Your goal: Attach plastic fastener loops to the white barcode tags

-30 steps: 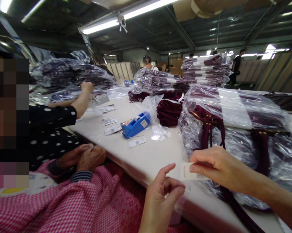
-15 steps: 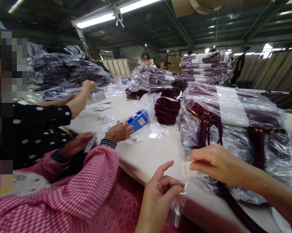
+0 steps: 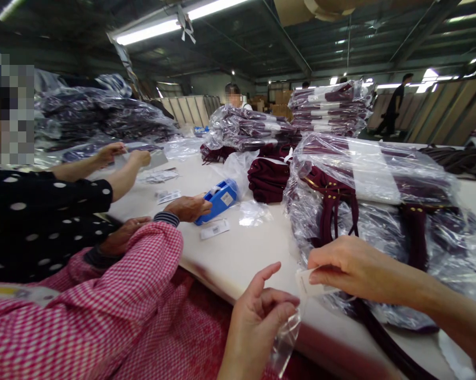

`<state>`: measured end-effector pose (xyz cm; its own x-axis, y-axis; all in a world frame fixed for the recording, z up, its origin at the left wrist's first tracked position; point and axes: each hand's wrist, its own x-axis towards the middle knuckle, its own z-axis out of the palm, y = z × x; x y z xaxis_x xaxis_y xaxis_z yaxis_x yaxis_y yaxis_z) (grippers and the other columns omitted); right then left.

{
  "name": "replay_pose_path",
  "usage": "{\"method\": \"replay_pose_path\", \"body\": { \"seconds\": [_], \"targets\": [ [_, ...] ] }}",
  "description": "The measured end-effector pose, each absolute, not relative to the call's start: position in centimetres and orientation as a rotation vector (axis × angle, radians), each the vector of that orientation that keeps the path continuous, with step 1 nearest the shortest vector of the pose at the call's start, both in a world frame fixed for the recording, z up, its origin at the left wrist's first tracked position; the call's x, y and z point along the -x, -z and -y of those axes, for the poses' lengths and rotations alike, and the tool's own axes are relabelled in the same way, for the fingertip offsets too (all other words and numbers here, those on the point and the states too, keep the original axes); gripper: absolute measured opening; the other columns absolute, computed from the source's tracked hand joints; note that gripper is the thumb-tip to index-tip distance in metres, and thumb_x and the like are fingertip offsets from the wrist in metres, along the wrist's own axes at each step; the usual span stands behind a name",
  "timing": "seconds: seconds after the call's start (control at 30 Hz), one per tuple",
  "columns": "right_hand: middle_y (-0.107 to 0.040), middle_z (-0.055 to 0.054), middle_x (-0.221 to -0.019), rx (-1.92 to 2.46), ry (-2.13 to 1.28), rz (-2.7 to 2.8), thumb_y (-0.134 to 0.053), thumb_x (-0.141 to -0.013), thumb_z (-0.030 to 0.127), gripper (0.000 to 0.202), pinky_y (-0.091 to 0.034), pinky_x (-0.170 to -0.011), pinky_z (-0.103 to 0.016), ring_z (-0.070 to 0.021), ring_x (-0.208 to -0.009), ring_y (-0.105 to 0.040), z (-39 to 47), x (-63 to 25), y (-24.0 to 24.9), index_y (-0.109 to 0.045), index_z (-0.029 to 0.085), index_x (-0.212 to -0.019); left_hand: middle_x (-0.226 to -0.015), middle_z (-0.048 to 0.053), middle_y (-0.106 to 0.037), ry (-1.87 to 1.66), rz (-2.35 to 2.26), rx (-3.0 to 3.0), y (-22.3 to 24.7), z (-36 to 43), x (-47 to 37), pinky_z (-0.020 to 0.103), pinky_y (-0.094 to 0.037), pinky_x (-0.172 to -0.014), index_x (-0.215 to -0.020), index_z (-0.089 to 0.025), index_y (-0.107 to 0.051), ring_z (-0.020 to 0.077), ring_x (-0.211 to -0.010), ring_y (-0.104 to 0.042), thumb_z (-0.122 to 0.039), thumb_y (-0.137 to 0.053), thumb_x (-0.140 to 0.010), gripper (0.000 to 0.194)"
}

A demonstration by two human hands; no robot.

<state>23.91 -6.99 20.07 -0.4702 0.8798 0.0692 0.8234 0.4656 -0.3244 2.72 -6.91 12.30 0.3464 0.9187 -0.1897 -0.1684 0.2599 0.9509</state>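
My right hand (image 3: 346, 268) pinches a small white paper tag (image 3: 307, 281) at the near edge of the white table (image 3: 246, 256). My left hand (image 3: 257, 322) sits just below it and holds a small clear plastic bag (image 3: 284, 343) between thumb and fingers, index finger raised. The tag's lower edge meets the bag's mouth. Right behind my right hand lies a stack of maroon garments in clear bags (image 3: 374, 211).
A person in a pink checked sleeve (image 3: 115, 306) reaches a hand (image 3: 188, 207) to a blue tape dispenser (image 3: 218, 200). A person in a black dotted top (image 3: 44, 221) handles a bag at far left. More bagged stacks (image 3: 249, 129) and loose tags (image 3: 215, 229) lie on the table.
My hands stayed almost still; the small bag now hangs lower from my left hand and the tag touches it. The neighbour in the pink sleeve reached out to the tape dispenser.
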Motion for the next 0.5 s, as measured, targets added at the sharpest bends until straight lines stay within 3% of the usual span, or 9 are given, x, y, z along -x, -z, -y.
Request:
{"method": "replay_pose_path", "body": {
  "seconds": [0.37, 0.5],
  "targets": [
    [-0.056, 0.002, -0.061, 1.465, -0.460, 2.409, -0.054, -0.089, 0.035, 0.026, -0.025, -0.056, -0.024, -0.0103, -0.058, -0.045, 6.22, -24.11, -19.44, -0.061, 0.018, -0.070, -0.075, 0.005, -0.076, -0.867, -0.931, -1.071, -12.40, 6.64, -2.89, 0.023, -0.046, -0.064, -0.124, -0.018, -0.051, 0.0144, -0.067, -0.066, -0.023, -0.069, -0.074, 0.053],
    [-0.047, 0.005, -0.056, 1.412, -0.765, 2.229, -0.056, -0.086, 0.033, 0.025, -0.026, -0.052, -0.022, -0.0088, -0.053, -0.039, 6.09, -24.33, -19.46, -0.061, 0.017, -0.068, -0.071, 0.003, -0.075, -0.848, -0.914, -1.060, -12.16, 6.19, -2.61, 0.022, -0.044, -0.062, -0.125, -0.016, -0.048, 0.0121, -0.061, -0.062, -0.023, -0.069, -0.075, 0.056]
  ]
}}
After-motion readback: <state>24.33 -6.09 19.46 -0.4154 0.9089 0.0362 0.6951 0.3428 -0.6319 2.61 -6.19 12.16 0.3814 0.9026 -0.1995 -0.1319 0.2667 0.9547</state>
